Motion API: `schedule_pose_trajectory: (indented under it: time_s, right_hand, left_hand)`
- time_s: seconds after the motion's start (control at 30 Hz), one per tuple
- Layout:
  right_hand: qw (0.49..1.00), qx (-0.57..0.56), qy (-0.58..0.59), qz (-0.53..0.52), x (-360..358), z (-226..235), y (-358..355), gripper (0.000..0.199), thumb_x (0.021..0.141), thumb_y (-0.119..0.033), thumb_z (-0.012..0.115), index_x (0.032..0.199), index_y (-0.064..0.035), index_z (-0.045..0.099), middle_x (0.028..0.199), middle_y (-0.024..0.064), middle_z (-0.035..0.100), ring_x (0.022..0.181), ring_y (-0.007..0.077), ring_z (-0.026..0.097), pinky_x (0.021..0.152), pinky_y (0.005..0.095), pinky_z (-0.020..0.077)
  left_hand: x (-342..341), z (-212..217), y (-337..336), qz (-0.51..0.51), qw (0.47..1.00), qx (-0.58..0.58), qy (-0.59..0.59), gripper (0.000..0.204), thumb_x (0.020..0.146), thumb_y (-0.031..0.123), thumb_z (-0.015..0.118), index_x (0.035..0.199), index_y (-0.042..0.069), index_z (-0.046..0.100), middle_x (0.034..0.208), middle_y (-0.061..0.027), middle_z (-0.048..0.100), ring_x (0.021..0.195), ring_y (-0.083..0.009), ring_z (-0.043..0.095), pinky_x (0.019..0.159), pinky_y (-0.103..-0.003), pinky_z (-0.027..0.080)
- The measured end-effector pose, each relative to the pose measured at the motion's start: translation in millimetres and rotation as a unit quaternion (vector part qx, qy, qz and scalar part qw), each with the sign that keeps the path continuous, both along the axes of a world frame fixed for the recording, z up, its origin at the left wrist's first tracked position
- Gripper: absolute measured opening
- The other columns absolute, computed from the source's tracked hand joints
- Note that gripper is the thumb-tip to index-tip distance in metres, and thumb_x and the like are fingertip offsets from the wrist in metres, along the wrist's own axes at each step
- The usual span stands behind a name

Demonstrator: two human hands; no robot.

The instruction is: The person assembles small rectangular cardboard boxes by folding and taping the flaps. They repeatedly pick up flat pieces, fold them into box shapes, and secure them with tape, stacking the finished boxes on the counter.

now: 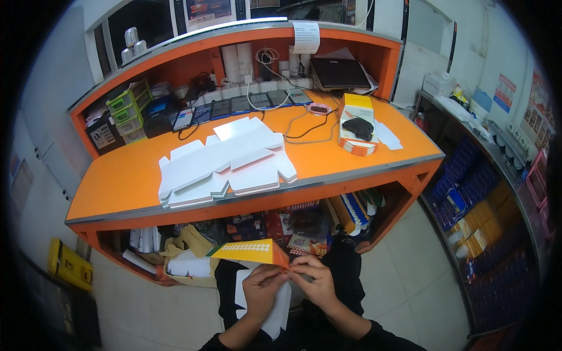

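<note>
Fingers (280,270) of both hands were pinched on one orange-and-yellow carton (250,253), half folded; a stack of flat white blanks (228,162) waited untouched on the table (117,181).

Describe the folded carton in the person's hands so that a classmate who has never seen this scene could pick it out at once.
Start at the long orange counter and drop below its front edge to the left hand and right hand meeting. Between them is a half-folded orange and yellow carton. Unlike the flat white blanks stacked on the counter, it is coloured and held up.
</note>
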State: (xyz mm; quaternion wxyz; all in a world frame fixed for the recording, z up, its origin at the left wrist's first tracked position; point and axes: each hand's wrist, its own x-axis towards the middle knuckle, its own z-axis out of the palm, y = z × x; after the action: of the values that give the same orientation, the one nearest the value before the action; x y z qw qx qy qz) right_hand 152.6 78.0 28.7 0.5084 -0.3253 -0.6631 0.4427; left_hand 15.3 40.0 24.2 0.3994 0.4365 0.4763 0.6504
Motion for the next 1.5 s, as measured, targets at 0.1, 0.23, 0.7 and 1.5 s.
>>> schedule_pose_trajectory:
  time_s: [0.1, 0.23, 0.7, 1.5]
  right_hand:
    - [0.999, 0.028, -0.031, 0.007, -1, 1, -1, 0.018, 0.081, -0.004, 0.065, 0.098, 0.0014, 0.067, 0.104, 0.0126, 0.062, 0.093, 0.0199, 0.061, 0.082, 0.0294, 0.0469]
    - [1.0, -0.006, 0.0, -0.009, -4, -2, -5, 0.022, 0.08, -0.002, 0.062, 0.102, -0.0004, 0.066, 0.103, 0.013, 0.062, 0.096, 0.0223, 0.06, 0.085, 0.0315, 0.0461]
    - [0.898, -0.311, 0.075, 0.304, 47, -7, 42, 0.084, 0.083, -0.06, 0.052, 0.14, -0.0019, 0.029, 0.133, 0.013, 0.044, 0.119, 0.0222, 0.044, 0.1, 0.0348, 0.0345]
    - [0.977, 0.129, -0.145, -0.085, 0, -4, -1, 0.011, 0.066, 0.004, 0.071, 0.075, 0.0, 0.066, 0.079, 0.0102, 0.063, 0.076, 0.0217, 0.061, 0.067, 0.0296, 0.0473]
  left_hand:
    - [-3, 0, 0, 0.038, 0.999, 0.007, 0.025, 0.02, 0.075, -0.003, 0.07, 0.094, -0.004, 0.067, 0.097, -0.0136, 0.062, 0.089, -0.0174, 0.06, 0.077, -0.024, 0.048]
    - [0, -1, -5, 0.015, 1.0, 0.026, -0.004, 0.02, 0.076, -0.002, 0.07, 0.095, -0.006, 0.065, 0.098, -0.0115, 0.061, 0.091, -0.0162, 0.06, 0.077, -0.024, 0.048]
    - [-35, -2, -24, -0.208, 0.79, 0.22, 0.533, 0.026, 0.075, 0.007, 0.063, 0.101, 0.004, 0.063, 0.12, -0.0175, 0.05, 0.097, -0.0306, 0.054, 0.085, -0.037, 0.046]
    - [-16, -5, -18, 0.03, 0.99, -0.076, 0.119, 0.047, 0.083, 0.028, 0.067, 0.12, 0.004, 0.051, 0.114, -0.0105, 0.056, 0.106, -0.0213, 0.053, 0.087, -0.032, 0.043]
